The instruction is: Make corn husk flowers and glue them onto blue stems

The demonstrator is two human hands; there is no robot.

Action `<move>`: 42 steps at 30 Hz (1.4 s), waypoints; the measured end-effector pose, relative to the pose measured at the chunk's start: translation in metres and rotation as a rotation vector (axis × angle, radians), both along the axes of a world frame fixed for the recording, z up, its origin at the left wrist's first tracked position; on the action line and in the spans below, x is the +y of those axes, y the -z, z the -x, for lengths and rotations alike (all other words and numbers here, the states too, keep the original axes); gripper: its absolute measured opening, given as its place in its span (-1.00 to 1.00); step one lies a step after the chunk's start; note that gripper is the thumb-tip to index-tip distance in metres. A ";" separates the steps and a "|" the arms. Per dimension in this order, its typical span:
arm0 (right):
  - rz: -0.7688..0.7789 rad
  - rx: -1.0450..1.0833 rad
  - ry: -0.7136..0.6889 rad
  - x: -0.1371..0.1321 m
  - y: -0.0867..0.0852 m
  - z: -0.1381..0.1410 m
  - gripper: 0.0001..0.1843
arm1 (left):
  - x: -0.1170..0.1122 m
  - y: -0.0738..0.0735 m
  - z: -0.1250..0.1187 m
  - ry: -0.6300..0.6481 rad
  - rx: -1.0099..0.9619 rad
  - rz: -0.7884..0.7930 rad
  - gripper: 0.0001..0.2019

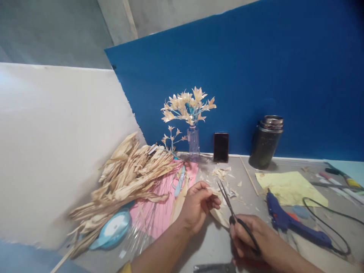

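My left hand [199,204] is closed, pinching a small pale piece of corn husk [214,192] between thumb and fingers. In my right hand [250,233] is a pair of scissors [229,203] with black handles. Its blades point up and to the left, close beside the husk piece; whether they touch it I cannot tell. Below my left hand, a longer strip of husk [220,218] lies on the table. Small husk scraps [222,173] are scattered just beyond my hands.
Dried corn husks [133,170] are heaped at the left by a blue ribbon roll [115,229] and pink paper [159,218]. Husk flowers [189,104] stand in a clear bottle [193,144]. A phone [221,147], dark flask [265,142], yellow paper [295,185] and blue glue gun [295,223] are farther right.
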State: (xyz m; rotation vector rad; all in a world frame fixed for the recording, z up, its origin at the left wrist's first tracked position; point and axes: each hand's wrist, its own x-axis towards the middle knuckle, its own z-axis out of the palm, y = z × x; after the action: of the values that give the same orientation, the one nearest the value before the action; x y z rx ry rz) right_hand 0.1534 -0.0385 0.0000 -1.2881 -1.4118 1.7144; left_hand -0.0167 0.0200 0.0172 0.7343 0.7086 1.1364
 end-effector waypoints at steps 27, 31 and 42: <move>0.061 -0.005 -0.017 -0.004 0.008 -0.001 -0.45 | -0.003 -0.001 -0.002 0.016 0.030 -0.005 -0.81; 0.070 0.051 0.111 0.000 0.009 -0.001 -0.55 | -0.005 -0.001 -0.003 0.036 0.095 0.004 -0.83; -0.154 0.129 0.403 0.001 -0.013 -0.005 -0.62 | -0.016 0.007 -0.011 0.256 0.203 0.014 -0.85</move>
State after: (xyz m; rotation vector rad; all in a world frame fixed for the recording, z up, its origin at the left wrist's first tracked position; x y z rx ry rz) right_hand 0.1586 -0.0378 0.0131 -1.2513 -1.0972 1.3646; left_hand -0.0055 0.0041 0.0105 0.9090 0.7667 0.8302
